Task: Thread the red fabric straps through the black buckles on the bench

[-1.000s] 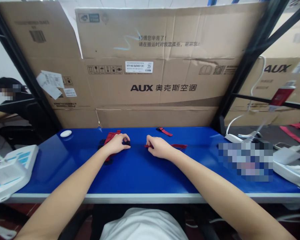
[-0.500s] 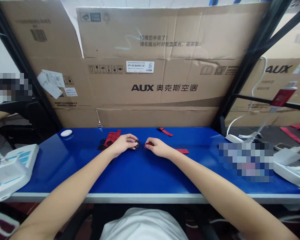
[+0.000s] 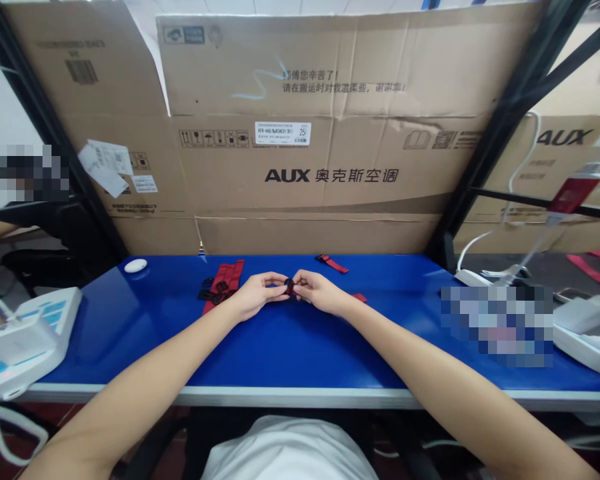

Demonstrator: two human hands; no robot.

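Observation:
Over the middle of the blue table, my left hand [image 3: 260, 293] pinches a small black buckle [image 3: 290, 285]. My right hand [image 3: 317, 291] meets it there, its fingers closed on the end of a red strap that touches the buckle. Part of the red strap [image 3: 359, 298] shows beyond my right wrist. Whether the strap passes through the buckle is too small to tell. Beside my left hand lies a pile of red straps [image 3: 230, 272] with several black buckles [image 3: 211, 292] on and around it. Farther back rests one red strap with a black buckle [image 3: 334, 265].
A cardboard sheet [image 3: 300, 233] stands along the back of the blue table [image 3: 280, 353]. A white round object [image 3: 135, 266] lies at the back left. White power strips [image 3: 63, 320] with chargers and cables sit at both sides. Another person [image 3: 45, 220] sits at far left.
My hands have come together. The black buckle in my left hand has moved right and now meets the red strap end in my right hand.

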